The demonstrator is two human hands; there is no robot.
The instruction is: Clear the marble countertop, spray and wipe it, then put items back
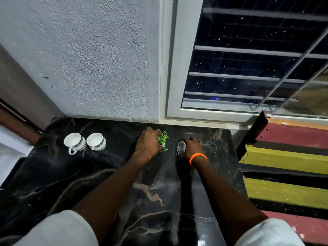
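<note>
Since the black marble countertop (71,178) had two cups (84,142) standing near its back-left corner, I couldn't tell clearing from restocking, but the left hand (148,142) gripped a small green plant (163,140) and the right hand (190,148) curled round a glass (180,147) by the wall.

Textured grey wall (88,59), barred window (248,59), dark outside, striped bench (284,160)
</note>
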